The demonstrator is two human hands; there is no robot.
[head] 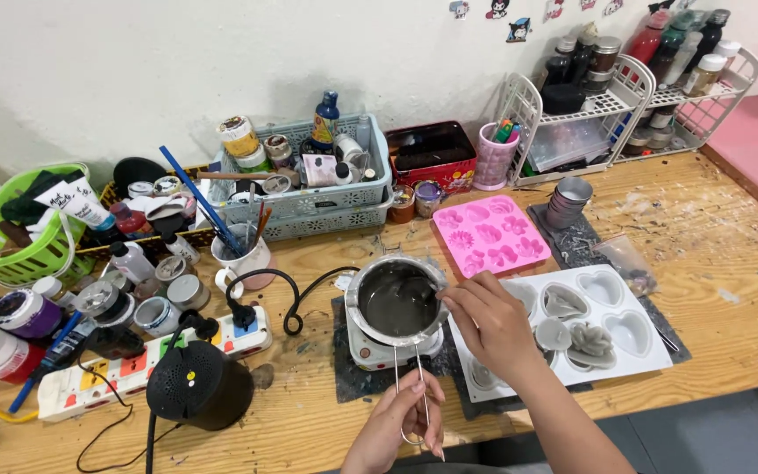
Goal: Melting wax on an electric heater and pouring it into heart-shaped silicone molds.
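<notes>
Metal caught our eye first: a small melting pot point(394, 301) sat on a white electric warmer point(379, 349), near the front edge of the wooden workbench point(730, 298), holding dark grey liquid. Our left hand point(394, 423) pinched the pot's thin wire handle point(411, 386) between thumb and fingers, close to the handle's looped end. Our right hand point(489, 320) rested at the pot's right rim, its fingertips pressed together on something too small for us to make out.

Just right of the warmer lay a white silicone mould point(611, 329) with heart-shaped cavities, some of them holding grey castings. Behind it lay a pink flower mould point(490, 234), and beside that a stack of small metal cups point(568, 201). A black cord point(296, 303) ran from the warmer to a white power strip point(138, 364) with coloured switches on the left, where a round black device point(196, 384) stood. Further back we saw a white cup of brushes point(243, 250), a grey basket point(318, 189) of jars and a green basket point(19, 233).
</notes>
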